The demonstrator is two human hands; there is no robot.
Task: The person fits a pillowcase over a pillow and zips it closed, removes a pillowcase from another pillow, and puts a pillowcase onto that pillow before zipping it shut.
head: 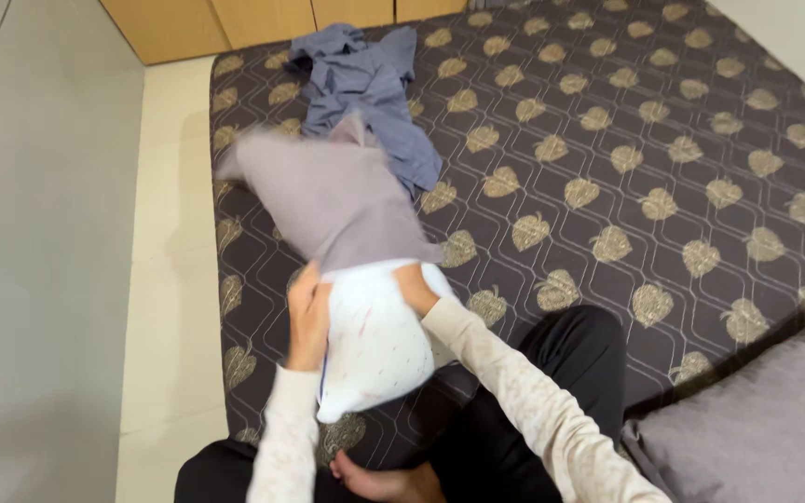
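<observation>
A white pillow (375, 345) with small speckles is half inside a mauve-grey pillowcase (328, 196), which is blurred with motion and stretches away over the mattress. My left hand (307, 317) grips the open edge of the pillowcase on the pillow's left side. On the right side, my right hand (416, 287) holds the same edge. Both arms wear pale long sleeves.
A dark mattress (626, 140) with gold leaf patterns fills most of the view. A crumpled blue-grey cloth (365, 84) lies at its far end. A grey pillow (757, 419) sits at the lower right. My black-trousered legs and a bare foot are below. Pale floor and wall run along the left.
</observation>
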